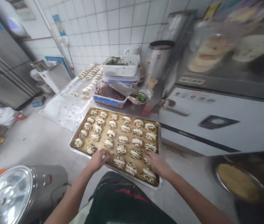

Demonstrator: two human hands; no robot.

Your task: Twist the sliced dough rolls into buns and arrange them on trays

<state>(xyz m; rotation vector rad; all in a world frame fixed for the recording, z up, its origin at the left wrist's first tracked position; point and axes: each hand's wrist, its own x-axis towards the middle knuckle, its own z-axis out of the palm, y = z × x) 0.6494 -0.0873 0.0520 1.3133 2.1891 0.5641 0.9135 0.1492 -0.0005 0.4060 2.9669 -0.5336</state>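
A large metal baking tray [159, 146] lined with brown paper lies in front of my body, holding rows of sliced dough rolls [123, 139] with green filling. At the tray's near edge, my left hand [100, 159] has its fingers curled round one small roll, which is mostly hidden. Toward the tray's right side, my right hand [158, 164] reaches in with its fingers closed round another roll [146, 161], partly covered by the fingers. Another roll [148, 175] sits just in front of the right hand, close to the tray's corner.
Behind the tray stand a tub of dark filling [110, 93], a bowl of chopped greens [139, 97] and a white container [120, 70]. Long filled dough logs [92, 84] rest on the floured worktop [61, 107]. A white oven [216, 115] is at right, a lidded steel drum [8, 196] at lower left.
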